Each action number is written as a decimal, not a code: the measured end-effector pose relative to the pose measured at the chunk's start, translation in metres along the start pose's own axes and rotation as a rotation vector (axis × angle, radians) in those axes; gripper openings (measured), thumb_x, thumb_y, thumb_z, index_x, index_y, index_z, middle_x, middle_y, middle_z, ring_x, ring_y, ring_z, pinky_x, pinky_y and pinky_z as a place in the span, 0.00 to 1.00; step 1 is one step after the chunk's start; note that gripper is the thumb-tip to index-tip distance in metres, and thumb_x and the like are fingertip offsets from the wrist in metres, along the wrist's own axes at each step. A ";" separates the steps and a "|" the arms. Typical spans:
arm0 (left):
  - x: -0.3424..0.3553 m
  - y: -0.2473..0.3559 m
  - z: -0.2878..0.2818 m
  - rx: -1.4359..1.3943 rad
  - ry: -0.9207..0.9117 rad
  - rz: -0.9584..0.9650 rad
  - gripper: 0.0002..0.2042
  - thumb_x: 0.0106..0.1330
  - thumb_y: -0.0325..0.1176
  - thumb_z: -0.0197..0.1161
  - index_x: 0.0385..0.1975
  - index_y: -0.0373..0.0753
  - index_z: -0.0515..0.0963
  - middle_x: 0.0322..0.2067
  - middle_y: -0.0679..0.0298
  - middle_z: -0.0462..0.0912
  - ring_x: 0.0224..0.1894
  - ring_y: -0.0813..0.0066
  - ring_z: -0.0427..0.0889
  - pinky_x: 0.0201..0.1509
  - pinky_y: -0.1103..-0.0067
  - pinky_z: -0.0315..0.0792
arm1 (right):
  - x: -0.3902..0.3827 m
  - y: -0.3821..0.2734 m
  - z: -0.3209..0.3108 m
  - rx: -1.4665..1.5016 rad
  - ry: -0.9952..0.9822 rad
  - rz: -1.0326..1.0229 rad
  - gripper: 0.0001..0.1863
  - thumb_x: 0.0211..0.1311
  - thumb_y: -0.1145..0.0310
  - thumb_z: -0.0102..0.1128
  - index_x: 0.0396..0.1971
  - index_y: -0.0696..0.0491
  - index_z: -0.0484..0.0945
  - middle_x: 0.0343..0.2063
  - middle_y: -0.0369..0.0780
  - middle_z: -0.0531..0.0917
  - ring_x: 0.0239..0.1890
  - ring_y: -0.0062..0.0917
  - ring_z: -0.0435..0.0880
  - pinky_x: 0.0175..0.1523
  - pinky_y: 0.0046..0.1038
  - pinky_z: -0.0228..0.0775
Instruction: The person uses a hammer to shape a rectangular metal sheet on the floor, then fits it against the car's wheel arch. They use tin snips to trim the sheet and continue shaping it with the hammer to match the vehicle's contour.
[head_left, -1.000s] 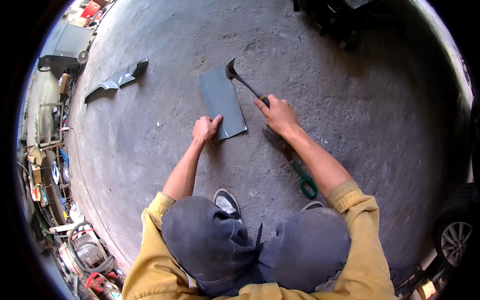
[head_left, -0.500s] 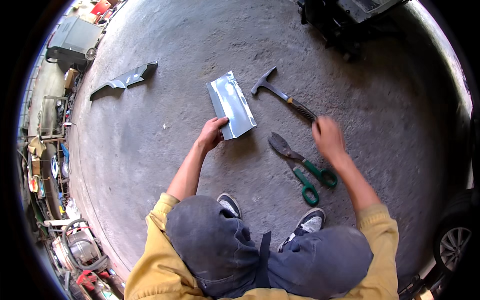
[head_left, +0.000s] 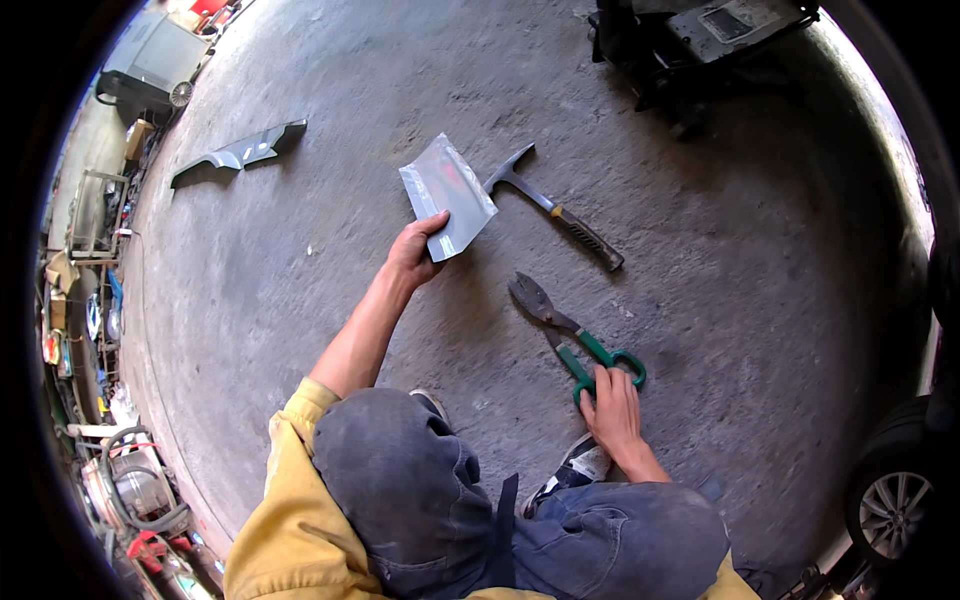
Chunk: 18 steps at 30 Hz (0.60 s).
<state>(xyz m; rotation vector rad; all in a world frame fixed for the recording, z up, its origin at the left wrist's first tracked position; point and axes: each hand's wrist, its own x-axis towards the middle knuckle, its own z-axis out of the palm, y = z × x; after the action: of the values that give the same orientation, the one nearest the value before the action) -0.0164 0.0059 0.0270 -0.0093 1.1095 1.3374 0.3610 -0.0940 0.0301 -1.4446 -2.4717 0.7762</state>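
Observation:
My left hand (head_left: pixel 416 250) grips a bent piece of silvery sheet metal (head_left: pixel 462 200) by its lower left edge, thumb on top, raised above the concrete floor. My right hand (head_left: pixel 614 418) is down at the green handles of a pair of tin snips (head_left: pixel 548 305). Its thumb and fingers close around the handle loops, partly hiding them. The snips lie on the floor with their dark blades pointing up and to the left. Just beyond, a pick-ended hammer (head_left: pixel 575 232) with a dark grip rests on the floor, its head partly behind the sheet metal.
A shaped metal part (head_left: pixel 240 155) lies on the floor at far left. Black equipment (head_left: pixel 690 55) stands at far right, and a wheel with a tire (head_left: pixel 893 505) at near right. Clutter with a hose (head_left: pixel 145 480) lines the left wall. My shoe (head_left: pixel 580 465) is beside the snips.
My right hand has left the hammer's handle end and come down onto the snips' handles. My left hand has tilted the sheet metal, so its glare is gone. The view has shifted slightly.

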 end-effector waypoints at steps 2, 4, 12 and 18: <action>-0.006 -0.002 0.016 0.020 -0.039 0.008 0.18 0.64 0.32 0.56 0.51 0.29 0.66 0.44 0.56 0.77 0.44 0.65 0.79 0.50 0.69 0.75 | 0.022 0.001 -0.012 0.164 0.022 0.041 0.19 0.53 0.68 0.61 0.43 0.59 0.71 0.35 0.47 0.75 0.39 0.41 0.74 0.43 0.38 0.67; -0.012 -0.008 0.037 0.081 -0.096 0.035 0.18 0.65 0.32 0.56 0.51 0.29 0.66 0.44 0.56 0.77 0.44 0.65 0.79 0.50 0.69 0.75 | 0.046 -0.002 -0.025 0.444 0.057 0.127 0.15 0.59 0.65 0.57 0.40 0.60 0.72 0.29 0.46 0.77 0.32 0.38 0.78 0.37 0.35 0.70; -0.036 -0.032 0.087 0.396 -0.378 -0.022 0.22 0.63 0.36 0.61 0.53 0.32 0.66 0.46 0.58 0.76 0.48 0.69 0.76 0.54 0.71 0.70 | 0.129 -0.024 -0.075 1.274 0.038 0.291 0.17 0.66 0.58 0.50 0.41 0.59 0.73 0.28 0.37 0.78 0.26 0.17 0.76 0.28 0.20 0.69; -0.059 -0.045 0.103 0.586 -0.454 -0.059 0.19 0.63 0.36 0.61 0.50 0.32 0.71 0.43 0.61 0.78 0.45 0.73 0.77 0.51 0.75 0.71 | 0.124 -0.036 -0.066 1.124 0.085 0.112 0.12 0.64 0.68 0.54 0.41 0.61 0.74 0.31 0.36 0.79 0.33 0.14 0.74 0.39 0.20 0.67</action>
<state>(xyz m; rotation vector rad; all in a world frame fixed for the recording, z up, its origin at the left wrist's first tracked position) 0.0920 0.0071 0.0930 0.6555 1.0561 0.8604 0.2960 0.0202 0.0912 -1.0802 -1.3774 1.6744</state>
